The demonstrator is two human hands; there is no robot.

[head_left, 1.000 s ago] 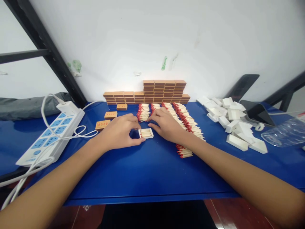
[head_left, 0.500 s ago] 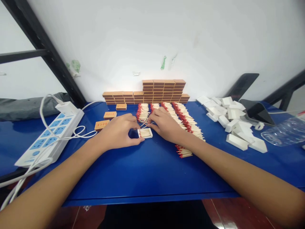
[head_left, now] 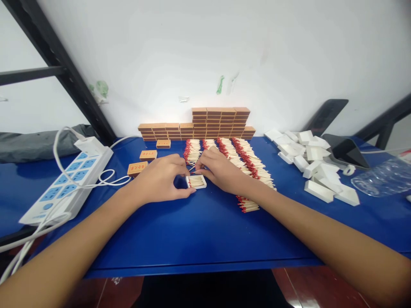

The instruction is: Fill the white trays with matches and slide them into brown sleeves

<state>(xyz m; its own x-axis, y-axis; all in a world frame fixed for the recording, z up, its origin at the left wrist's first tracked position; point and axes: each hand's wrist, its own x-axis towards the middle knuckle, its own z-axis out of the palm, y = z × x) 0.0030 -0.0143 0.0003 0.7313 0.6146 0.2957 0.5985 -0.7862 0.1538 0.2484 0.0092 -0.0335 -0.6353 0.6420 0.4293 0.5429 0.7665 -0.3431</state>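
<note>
A small white tray (head_left: 201, 185) with a layer of matches in it lies on the blue table. My left hand (head_left: 160, 179) holds the tray's left end between thumb and fingers. Just behind the tray, my right hand (head_left: 218, 170) pinches matches, whose red tips show by its fingertips; how many is hard to tell. Rows of loose red-tipped matches (head_left: 193, 149) lie behind my hands, and more matches (head_left: 248, 204) lie beside and partly under my right forearm. Three closed matchboxes (head_left: 148, 155) stand left of my left hand.
Stacked matchboxes (head_left: 221, 123) line the wall. A pile of white trays (head_left: 317, 167) lies at the right, by a black dustpan-like object (head_left: 345, 150) and a clear plastic bottle (head_left: 383, 176). A white power strip (head_left: 69, 182) with cables is at the left.
My right hand has shifted slightly left, its fingertips now lower and closer to the tray's back edge. The tray, still in my left hand, has moved slightly toward me.
</note>
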